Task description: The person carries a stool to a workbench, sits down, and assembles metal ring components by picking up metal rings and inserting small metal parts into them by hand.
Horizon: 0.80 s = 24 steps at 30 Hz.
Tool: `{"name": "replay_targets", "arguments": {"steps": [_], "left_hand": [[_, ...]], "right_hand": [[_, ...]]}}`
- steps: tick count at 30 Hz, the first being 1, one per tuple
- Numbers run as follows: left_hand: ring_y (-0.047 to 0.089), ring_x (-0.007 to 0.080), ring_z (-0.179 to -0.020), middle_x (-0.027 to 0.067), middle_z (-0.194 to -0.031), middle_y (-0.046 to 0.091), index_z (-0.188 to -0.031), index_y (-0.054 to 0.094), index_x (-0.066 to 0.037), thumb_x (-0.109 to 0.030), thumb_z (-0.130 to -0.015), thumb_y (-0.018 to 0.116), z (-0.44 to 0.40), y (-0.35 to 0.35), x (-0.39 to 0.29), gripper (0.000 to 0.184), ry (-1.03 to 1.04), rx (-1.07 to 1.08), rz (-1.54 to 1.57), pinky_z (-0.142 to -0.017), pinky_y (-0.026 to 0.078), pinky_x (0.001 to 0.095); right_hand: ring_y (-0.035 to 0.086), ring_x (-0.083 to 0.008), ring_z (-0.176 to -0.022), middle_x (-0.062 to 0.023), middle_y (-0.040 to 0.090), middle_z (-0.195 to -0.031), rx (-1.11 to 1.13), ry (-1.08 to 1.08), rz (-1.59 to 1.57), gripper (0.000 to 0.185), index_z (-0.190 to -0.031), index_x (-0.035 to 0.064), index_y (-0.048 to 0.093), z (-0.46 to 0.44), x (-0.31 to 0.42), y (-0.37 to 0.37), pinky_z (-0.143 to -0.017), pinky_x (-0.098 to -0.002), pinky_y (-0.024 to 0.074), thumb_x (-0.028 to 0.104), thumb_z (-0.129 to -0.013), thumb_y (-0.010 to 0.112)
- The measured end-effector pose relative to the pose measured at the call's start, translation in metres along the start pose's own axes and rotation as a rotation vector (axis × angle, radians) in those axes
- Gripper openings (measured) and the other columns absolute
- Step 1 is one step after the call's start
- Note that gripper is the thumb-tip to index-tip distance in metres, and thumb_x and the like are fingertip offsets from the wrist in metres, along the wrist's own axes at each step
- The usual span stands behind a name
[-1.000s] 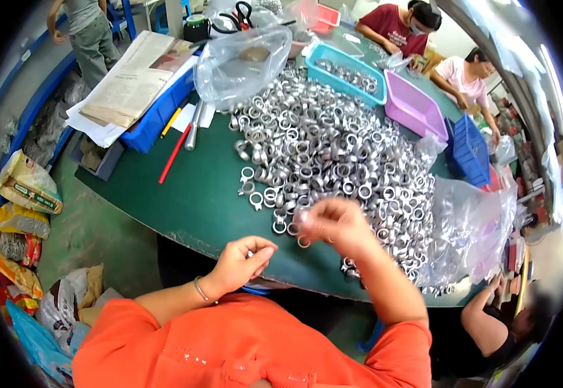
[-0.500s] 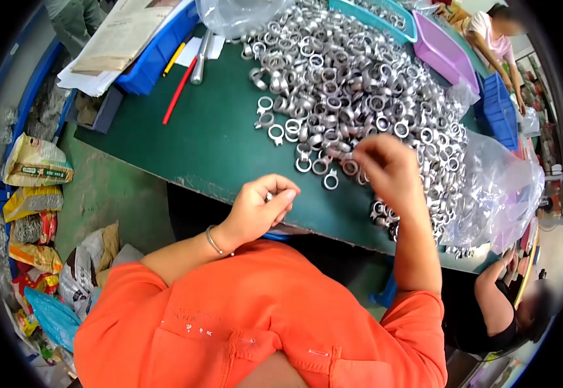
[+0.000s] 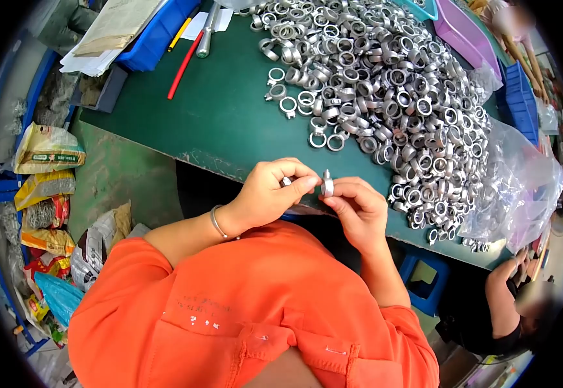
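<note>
Ring (image 3: 328,187) pinched, our right hand (image 3: 364,208) has moved from the pile (image 3: 385,90) to the near edge of the tabletop (image 3: 184,129), beside our left hand (image 3: 263,194) holding a small metal piece (image 3: 286,182), bringing both pieces close together.

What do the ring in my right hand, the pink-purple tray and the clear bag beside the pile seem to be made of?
Ring in the right hand: metal, by its silvery-grey sheen; which metal, I can't tell.
Pink-purple tray: probably moulded plastic, smooth and evenly coloured.
Clear bag: thin, glossy plastic film, judging by its creases, glare and see-through look.
</note>
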<state>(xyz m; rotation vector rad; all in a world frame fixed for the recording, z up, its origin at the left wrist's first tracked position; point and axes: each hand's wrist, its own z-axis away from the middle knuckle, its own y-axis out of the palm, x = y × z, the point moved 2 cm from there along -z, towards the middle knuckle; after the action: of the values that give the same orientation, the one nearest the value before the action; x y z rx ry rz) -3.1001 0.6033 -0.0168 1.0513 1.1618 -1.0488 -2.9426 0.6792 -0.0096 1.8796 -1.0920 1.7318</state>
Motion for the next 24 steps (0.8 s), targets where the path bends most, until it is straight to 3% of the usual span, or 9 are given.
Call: {"name": "replay_targets", "arguments": {"steps": [2,6,8,10,12,14,16,20,24], "left_hand": [[0.047,0.0039,-0.06,0.0001,-0.079,0.056,-0.087,0.062,0.003,-0.008,-0.087,0.058,0.002,-0.001,0.002,0.012,-0.205,0.056,0.219,-0.054,0.039,0.0175],[0.048,0.0036,-0.064,0.0004,-0.079,0.059,-0.086,0.065,0.0,-0.011,-0.083,0.064,0.003,0.002,-0.003,0.011,-0.22,0.082,0.206,-0.056,0.041,0.0182],[0.053,0.0078,-0.07,0.0025,-0.078,0.059,-0.086,0.063,0.001,-0.004,-0.08,0.065,0.003,0.002,-0.004,0.008,0.106,0.029,-0.035,-0.061,0.043,0.0207],[0.056,0.0109,-0.075,0.0043,-0.077,0.061,-0.084,0.064,0.0,-0.001,-0.076,0.068,0.003,0.002,-0.007,0.009,0.124,0.016,-0.072,-0.064,0.045,0.0226],[0.056,0.0133,-0.072,0.0059,-0.079,0.061,-0.083,0.064,0.0,-0.001,-0.075,0.068,0.004,0.001,-0.009,0.009,0.249,0.005,-0.171,-0.064,0.045,0.0238],[0.057,0.0143,-0.071,0.0064,-0.079,0.061,-0.082,0.064,0.0,-0.001,-0.075,0.068,0.005,0.001,-0.009,0.009,0.281,0.0,-0.194,-0.063,0.045,0.0243],[0.057,0.0154,-0.071,0.007,-0.079,0.061,-0.082,0.063,0.0,0.0,-0.074,0.068,0.005,0.001,-0.01,0.009,0.312,-0.002,-0.217,-0.062,0.045,0.0249],[0.057,0.0162,-0.069,0.0076,-0.078,0.061,-0.081,0.063,0.0,0.0,-0.074,0.068,0.006,0.003,-0.012,0.009,0.357,0.028,-0.257,-0.06,0.045,0.0252],[0.056,0.0149,-0.069,0.0057,-0.08,0.061,-0.086,0.062,-0.001,0.0,-0.075,0.067,0.008,0.004,-0.012,0.013,0.392,0.037,-0.256,-0.058,0.044,0.0247]], "right_hand": [[0.06,-0.02,-0.072,-0.0087,0.063,-0.081,-0.004,-0.126,0.134,0.015,-0.082,0.0016,0.063,0.0,0.003,0.001,-0.061,-0.0273,0.0488,-0.004,-0.07,0.069],[0.06,-0.0213,-0.073,-0.0095,0.062,-0.087,-0.022,-0.252,0.259,0.015,-0.08,0.0021,0.061,0.002,0.008,0.005,-0.063,-0.0269,0.0495,-0.006,-0.069,0.068],[0.061,-0.0202,-0.075,-0.0099,0.061,-0.089,-0.036,-0.259,0.226,0.015,-0.082,0.0021,0.06,-0.001,0.008,0.005,-0.064,-0.0265,0.0499,-0.008,-0.072,0.065],[0.061,-0.0191,-0.077,-0.0103,0.061,-0.09,-0.046,-0.265,0.197,0.016,-0.083,0.002,0.058,0.0,0.005,0.006,-0.065,-0.0261,0.0504,-0.01,-0.074,0.062],[0.061,-0.0166,-0.083,-0.0103,0.059,-0.09,-0.165,-0.021,-0.241,0.018,-0.091,0.001,0.053,0.005,-0.006,0.008,-0.068,-0.0259,0.0514,-0.013,-0.079,0.054],[0.061,-0.0145,-0.081,-0.0092,0.059,-0.087,-0.141,0.044,-0.296,0.014,-0.1,-0.0015,0.05,0.006,-0.006,0.005,-0.069,-0.0251,0.0516,-0.006,-0.087,0.049],[0.061,-0.0138,-0.076,-0.0089,0.059,-0.086,-0.096,0.298,-0.518,0.014,-0.105,-0.0028,0.049,0.006,-0.004,0.004,-0.066,-0.0244,0.0512,0.003,-0.092,0.046],[0.061,-0.0137,-0.07,-0.0089,0.06,-0.084,0.013,0.45,-0.658,0.022,-0.108,-0.0036,0.051,0.003,0.0,0.006,-0.063,-0.0243,0.0512,0.013,-0.095,0.045],[0.061,-0.0129,-0.07,-0.0082,0.061,-0.084,0.022,0.341,-0.549,0.02,-0.105,-0.0027,0.054,0.005,-0.001,0.01,-0.061,-0.0244,0.0514,0.012,-0.093,0.049]]}}
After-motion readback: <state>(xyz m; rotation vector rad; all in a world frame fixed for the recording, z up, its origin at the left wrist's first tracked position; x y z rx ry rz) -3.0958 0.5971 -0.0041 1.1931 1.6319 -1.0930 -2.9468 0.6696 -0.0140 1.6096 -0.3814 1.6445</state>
